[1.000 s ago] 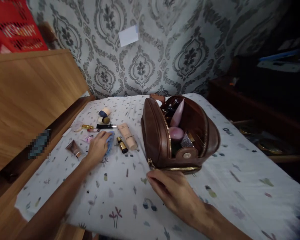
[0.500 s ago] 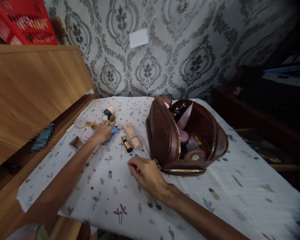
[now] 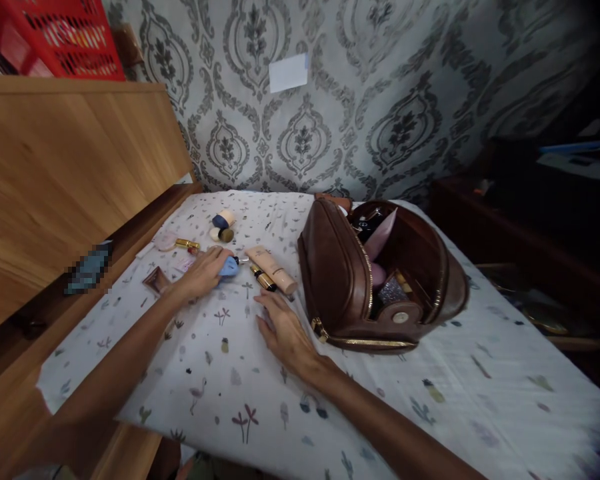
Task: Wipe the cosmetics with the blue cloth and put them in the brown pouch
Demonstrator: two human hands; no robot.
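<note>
My left hand [image 3: 205,272] is closed over a small light-blue item [image 3: 229,267] with a thin silvery tip; its exact kind is unclear. My right hand [image 3: 284,331] is open, thumb and fingers apart, its fingertips just below a small gold-and-black bottle [image 3: 263,278]. Whether they touch the bottle I cannot tell. Against that bottle lies a beige squeeze tube [image 3: 273,270]. To the right stands a brown cosmetic bag [image 3: 335,273], unzipped, with a pink pointed item [image 3: 381,235] and a glittery box [image 3: 393,291] inside.
Beyond my left hand lie a gold tube [image 3: 187,244], a blue-and-beige container [image 3: 224,219] and a round brush [image 3: 225,235]. A brown shiny packet [image 3: 156,281] is near my left wrist. A wooden panel [image 3: 80,193] borders the left side, with a red basket [image 3: 80,40] above.
The small bottle now lies closer to the beige tube. My right hand has moved up toward it and its fingers have spread. The blue item shows more beside my left hand.
</note>
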